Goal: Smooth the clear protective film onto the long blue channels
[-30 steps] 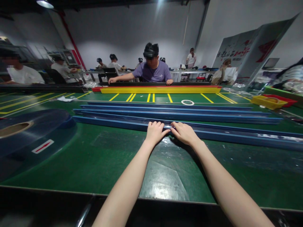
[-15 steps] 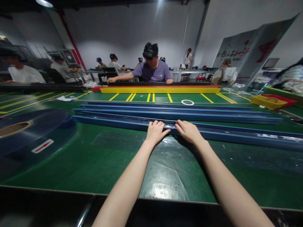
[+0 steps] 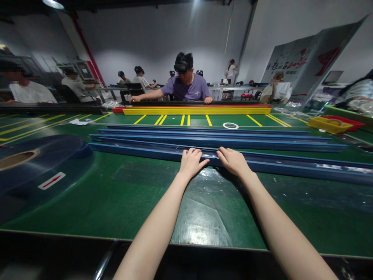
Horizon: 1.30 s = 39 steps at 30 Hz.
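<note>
A long blue plastic channel strip [image 3: 140, 150] lies across the green table in front of me. My left hand [image 3: 190, 162] grips it near the middle, fingers curled over into the trough and thumb pointing right along the near side. A short gap to the right, my right hand [image 3: 233, 160] is closed over the same strip, its fingertips inside; its thumb is mostly hidden. Clear, shiny film [image 3: 338, 168] shows in the trough towards the right end. Just beyond, several similar blue strips [image 3: 221, 138] lie side by side.
A large roll of clear blue film [image 3: 67, 155] lies at the left. Flat clear film [image 3: 204, 217] covers part of the near table. Further back are a tape ring [image 3: 230, 126], a yellow strip [image 3: 198, 111] and a yellow tray [image 3: 329, 125]. A co-worker [image 3: 186, 87] sits opposite.
Both hands stay on the blue strip; the right hand's fingers have shifted very slightly. The view has moved a little, and the co-worker opposite has barely moved.
</note>
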Each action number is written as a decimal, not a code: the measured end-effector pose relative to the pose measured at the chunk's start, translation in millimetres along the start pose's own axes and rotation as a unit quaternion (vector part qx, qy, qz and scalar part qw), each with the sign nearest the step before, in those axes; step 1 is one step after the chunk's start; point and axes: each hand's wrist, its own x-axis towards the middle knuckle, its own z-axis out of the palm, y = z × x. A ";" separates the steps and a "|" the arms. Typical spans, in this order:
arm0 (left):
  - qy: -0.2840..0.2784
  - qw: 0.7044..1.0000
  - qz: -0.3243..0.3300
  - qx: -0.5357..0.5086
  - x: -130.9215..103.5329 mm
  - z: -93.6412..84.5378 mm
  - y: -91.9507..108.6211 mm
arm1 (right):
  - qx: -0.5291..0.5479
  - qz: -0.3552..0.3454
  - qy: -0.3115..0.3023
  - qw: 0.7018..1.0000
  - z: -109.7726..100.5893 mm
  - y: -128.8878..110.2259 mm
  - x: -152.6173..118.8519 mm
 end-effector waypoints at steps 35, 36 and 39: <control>0.008 1.000 0.003 0.009 0.6 -3.2 -3.9 | 0.004 0.217 0.038 0.975 10.0 11.6 1.4; 0.008 1.000 0.004 0.009 0.8 -3.6 -3.8 | 0.001 0.229 0.033 0.973 9.4 17.5 -1.2; 0.007 1.000 0.006 0.012 1.2 -4.4 -3.5 | -0.010 0.263 0.022 0.965 8.1 32.4 -7.5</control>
